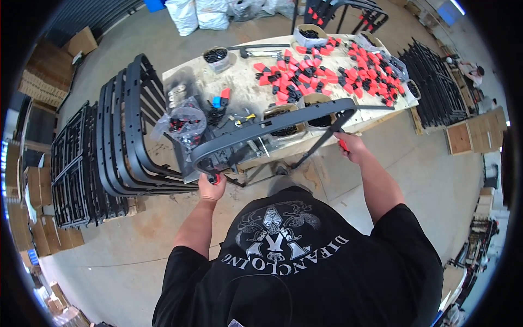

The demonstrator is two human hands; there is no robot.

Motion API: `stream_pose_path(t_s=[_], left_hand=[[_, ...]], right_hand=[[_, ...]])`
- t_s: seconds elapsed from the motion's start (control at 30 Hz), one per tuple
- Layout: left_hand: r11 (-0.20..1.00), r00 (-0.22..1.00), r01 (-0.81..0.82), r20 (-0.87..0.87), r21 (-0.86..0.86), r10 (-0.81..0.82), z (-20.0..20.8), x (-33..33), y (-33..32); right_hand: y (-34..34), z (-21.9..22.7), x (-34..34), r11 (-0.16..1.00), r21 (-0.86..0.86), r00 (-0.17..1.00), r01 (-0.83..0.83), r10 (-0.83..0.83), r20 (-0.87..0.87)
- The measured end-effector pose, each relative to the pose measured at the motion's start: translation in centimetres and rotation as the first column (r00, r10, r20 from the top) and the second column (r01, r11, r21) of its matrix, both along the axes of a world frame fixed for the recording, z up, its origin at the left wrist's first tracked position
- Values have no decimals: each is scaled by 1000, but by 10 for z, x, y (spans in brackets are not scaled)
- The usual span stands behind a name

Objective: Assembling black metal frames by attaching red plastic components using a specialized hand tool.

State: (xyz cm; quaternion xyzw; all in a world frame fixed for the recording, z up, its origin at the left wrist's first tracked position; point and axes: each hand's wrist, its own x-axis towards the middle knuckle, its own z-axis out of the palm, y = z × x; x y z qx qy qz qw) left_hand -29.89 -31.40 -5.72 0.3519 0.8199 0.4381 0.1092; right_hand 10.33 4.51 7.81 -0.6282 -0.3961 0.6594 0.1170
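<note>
A black metal frame point(267, 126) with rounded corners stands tilted across the near side of the worktable. At its left corner my left hand point(212, 189) is closed around a red-and-black plastic piece point(217, 179). Beside the frame's right leg, my right hand point(355, 148) is closed on another red plastic piece point(344, 145). The fingers partly hide both pieces, and I cannot tell whether they are fixed to the frame. Similar red-and-black plastic pieces point(297, 76) lie heaped on the table beyond the frame.
The worktable point(239, 82) carries tubs of small black parts point(216, 55) and a plastic bag point(186, 124) of red and black parts. Black frames stand stacked at left point(117, 131) and right point(436, 82). White sacks point(211, 13) lie beyond. Another person point(471, 73) is far right.
</note>
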Motion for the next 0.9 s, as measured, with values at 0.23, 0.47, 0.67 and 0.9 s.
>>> stream_pose_path(t_s=[0.23, 0.47, 0.67, 0.9], left_hand=[[999, 989, 35, 142, 40, -41, 0, -1, 4], [998, 996, 37, 80, 47, -40, 4, 3, 3], [998, 995, 55, 81, 9, -55, 5, 3, 5], [999, 980, 37, 196, 23, -41, 2, 4, 7]], right_hand=[[11, 7, 6, 980, -138, 963, 144, -171, -206], [20, 19, -5, 991, -129, 998, 33, -27, 52], [-5, -52, 4, 902, 348, 884, -254, 71, 462], [3, -84, 10, 753, 583, 908, -305, 44, 418]])
